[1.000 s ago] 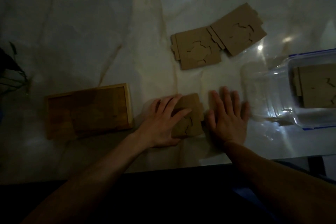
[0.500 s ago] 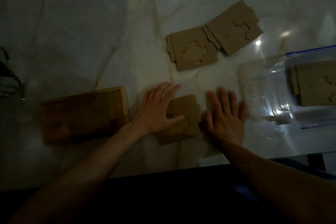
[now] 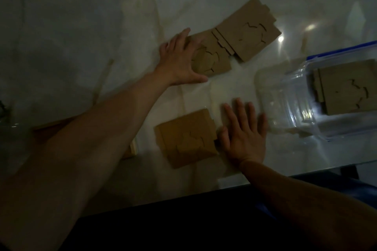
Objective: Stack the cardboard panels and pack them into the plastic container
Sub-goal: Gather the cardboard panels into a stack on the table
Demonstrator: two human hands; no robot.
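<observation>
A small stack of brown cardboard panels (image 3: pixel 185 138) lies near the front edge of the marble table. My right hand (image 3: pixel 242 134) rests flat beside it, fingers spread, thumb against its right edge. My left hand (image 3: pixel 179 59) is stretched out to a farther panel stack (image 3: pixel 214 61), fingers over its left edge and thumb under its near corner. Another panel stack (image 3: pixel 248 30) lies just right of that one. The clear plastic container (image 3: pixel 285 104) with a blue rim stands at the right, with panels (image 3: pixel 350 87) inside.
A wooden tray (image 3: pixel 130 149) sits at the left, mostly hidden under my left forearm. The dark table edge (image 3: pixel 183 201) runs along the bottom. Bright light glare (image 3: pixel 281 38) falls on the marble beyond the container.
My left hand left the near panel stack and reached up and away to the farther stack. My right hand stayed flat beside the near stack.
</observation>
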